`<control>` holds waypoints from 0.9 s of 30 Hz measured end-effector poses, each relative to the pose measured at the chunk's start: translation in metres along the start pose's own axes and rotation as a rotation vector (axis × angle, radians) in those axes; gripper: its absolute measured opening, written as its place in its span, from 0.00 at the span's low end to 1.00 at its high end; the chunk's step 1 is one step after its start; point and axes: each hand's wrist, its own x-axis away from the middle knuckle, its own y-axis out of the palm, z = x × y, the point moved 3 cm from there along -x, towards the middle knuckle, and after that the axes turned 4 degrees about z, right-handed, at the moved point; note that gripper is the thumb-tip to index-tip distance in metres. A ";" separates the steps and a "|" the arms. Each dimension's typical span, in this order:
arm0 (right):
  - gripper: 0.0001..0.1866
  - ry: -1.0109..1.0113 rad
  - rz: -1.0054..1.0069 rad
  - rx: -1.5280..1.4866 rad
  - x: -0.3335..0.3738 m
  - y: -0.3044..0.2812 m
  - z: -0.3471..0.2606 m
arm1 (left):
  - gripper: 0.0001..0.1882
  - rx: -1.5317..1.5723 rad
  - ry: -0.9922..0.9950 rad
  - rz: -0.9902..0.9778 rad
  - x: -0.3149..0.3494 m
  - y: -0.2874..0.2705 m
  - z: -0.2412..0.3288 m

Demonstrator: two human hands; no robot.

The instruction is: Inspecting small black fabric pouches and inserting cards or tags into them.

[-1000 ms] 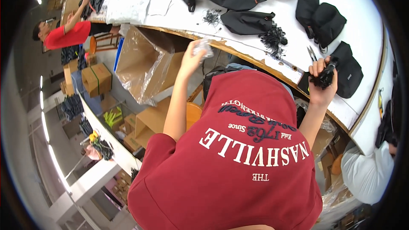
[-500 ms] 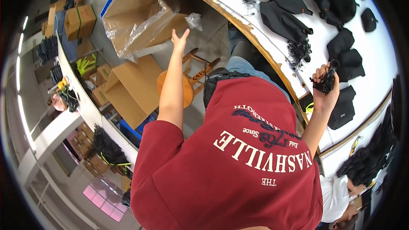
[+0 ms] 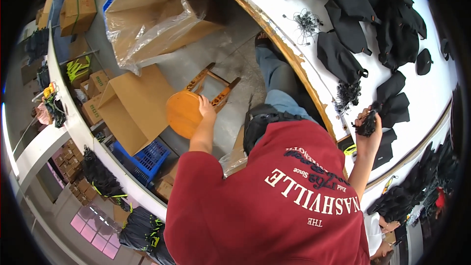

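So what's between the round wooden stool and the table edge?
In the head view, bare grey floor and the person's jeans-clad leg separate stool from table.

Single view: head-worn fisheye camera, looking steeply down from above the person's red sweatshirt [image 3: 274, 206]. Near range to torso and both arms; white table [image 3: 319, 49] upper right, floor [image 3: 216, 64] and round wooden stool [image 3: 184, 113] upper left. Edges bend toward the dark rim.
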 end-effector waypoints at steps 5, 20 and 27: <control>0.14 0.075 -0.052 0.205 -0.026 0.003 0.014 | 0.24 -0.147 0.194 -0.154 -0.039 -0.014 -0.012; 0.15 0.117 -0.092 -0.054 -0.051 0.013 0.025 | 0.18 0.551 0.867 0.312 -0.035 -0.127 0.090; 0.16 0.096 -0.054 -0.101 -0.063 0.002 0.041 | 0.18 0.924 0.334 0.394 -0.055 -0.172 0.009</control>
